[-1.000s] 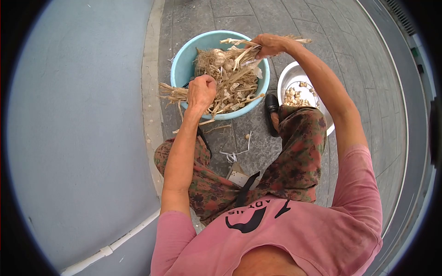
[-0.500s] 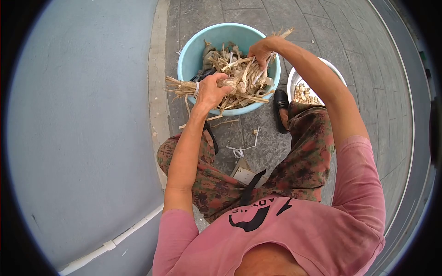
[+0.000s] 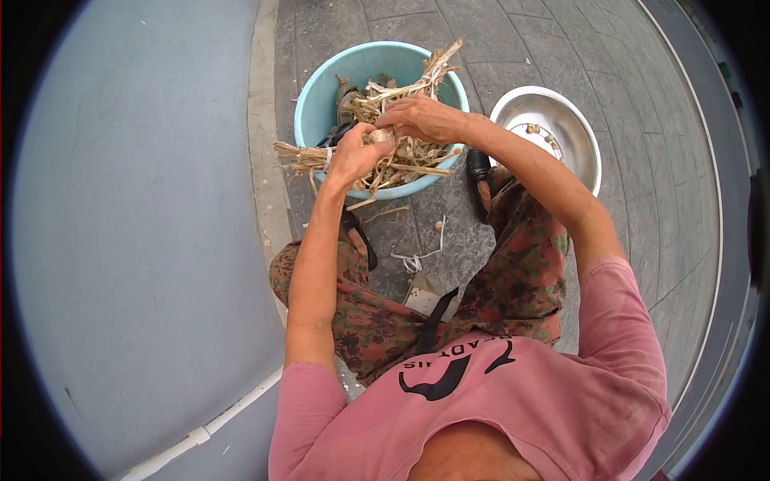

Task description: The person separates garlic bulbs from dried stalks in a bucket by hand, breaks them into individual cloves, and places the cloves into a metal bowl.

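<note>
A light-blue tub (image 3: 303,120) holds dried garlic with long straw-coloured stalks. Over its near side, my left hand (image 3: 355,156) closes round a pale garlic bulb (image 3: 383,138). My right hand (image 3: 417,119) comes in from the right, its fingers bent onto the top of the same bulb; the fingertips are partly hidden. One stalk bundle (image 3: 301,159), tied with white string, sticks out over the tub's left rim. Another tied bundle (image 3: 433,74) leans over the far right rim. Loose stalks (image 3: 413,167) lie below my hands.
Right of the tub stands a metal basin (image 3: 581,136) with garlic pieces (image 3: 533,130) in it. White string (image 3: 413,260) and a stalk lie on the grey paving. My shoes flank the tub's near side, and a blue-grey wall (image 3: 144,200) rises on the left.
My right hand has moved left and down from the tub's far right side to the bulb at my left hand. The right-hand stalk bundle now shows uncovered. The view has shifted slightly.
</note>
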Demonstrator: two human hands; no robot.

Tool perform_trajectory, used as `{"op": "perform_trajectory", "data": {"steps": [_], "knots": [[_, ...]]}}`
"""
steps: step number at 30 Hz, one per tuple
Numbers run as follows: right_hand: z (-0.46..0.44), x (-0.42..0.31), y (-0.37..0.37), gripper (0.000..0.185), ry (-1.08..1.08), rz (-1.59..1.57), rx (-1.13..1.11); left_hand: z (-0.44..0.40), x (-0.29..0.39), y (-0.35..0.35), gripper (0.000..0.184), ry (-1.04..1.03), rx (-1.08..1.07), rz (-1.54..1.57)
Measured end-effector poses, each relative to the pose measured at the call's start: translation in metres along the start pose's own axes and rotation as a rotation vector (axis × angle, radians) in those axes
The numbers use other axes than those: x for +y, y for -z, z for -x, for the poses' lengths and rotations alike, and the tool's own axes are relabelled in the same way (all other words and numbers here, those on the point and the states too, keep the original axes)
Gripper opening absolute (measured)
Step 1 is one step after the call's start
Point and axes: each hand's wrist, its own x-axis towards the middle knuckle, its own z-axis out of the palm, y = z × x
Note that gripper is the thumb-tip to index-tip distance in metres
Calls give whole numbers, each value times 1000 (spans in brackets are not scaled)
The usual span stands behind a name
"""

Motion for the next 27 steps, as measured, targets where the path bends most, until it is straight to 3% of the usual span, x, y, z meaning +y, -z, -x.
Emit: {"op": "perform_trajectory", "data": {"steps": [4, 7, 10, 13, 17, 24, 27], "knots": [[6, -2, -14, 25, -54, 31, -34, 5, 14, 16, 27, 111, -157, 186], [6, 2, -19, 22, -24, 33, -25, 5, 4, 11, 29, -148, 40, -132], [0, 0, -17, 21, -30, 83, -60, 10, 6, 9, 40, -763, 456, -613], [-5, -3, -17, 22, -12, 93, -82, 19, 6, 1, 46, -493, 135, -578], [-1, -9, -22, 22, 38, 83, -93, 18, 6, -11, 41, -265, 83, -736], [0, -2, -19, 20, 53, 85, -155, 10, -2, -6, 35, -405, 86, -256], [3, 6, -18, 19, 62, -66, -153, 14, 3, -10, 36, -333, 127, -226]]}}
